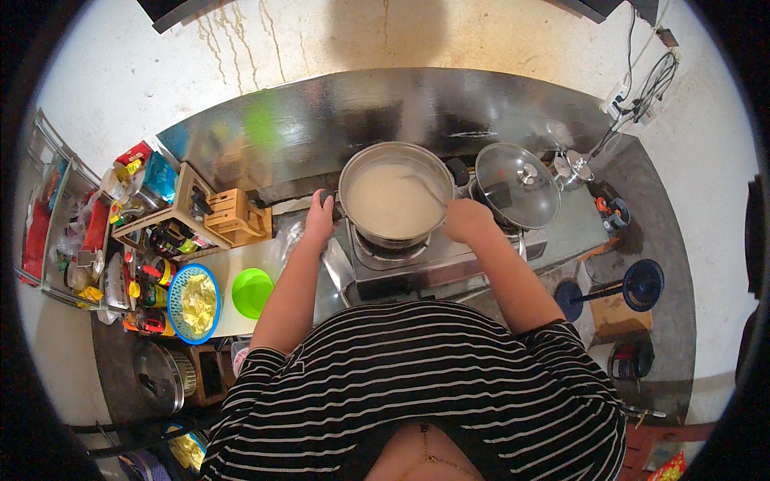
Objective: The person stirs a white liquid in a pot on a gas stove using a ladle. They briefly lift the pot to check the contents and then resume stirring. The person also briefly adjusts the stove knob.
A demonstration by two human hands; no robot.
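A metal pot stands on the left burner of a gas stove. It is nearly full of a pale, cloudy liquid; whether grains lie in it I cannot tell. My left hand grips the pot's dark side handle. On the other side, my right hand is closed around a metal spoon or ladle, its far end dipping into the liquid. The part of the utensil inside my fist is hidden.
Right of the pot sits a pan with a glass lid. Leftward are a green bowl, a blue basket of chopped leafy vegetable, a wooden knife block and bottles. A metal splash guard stands behind the stove.
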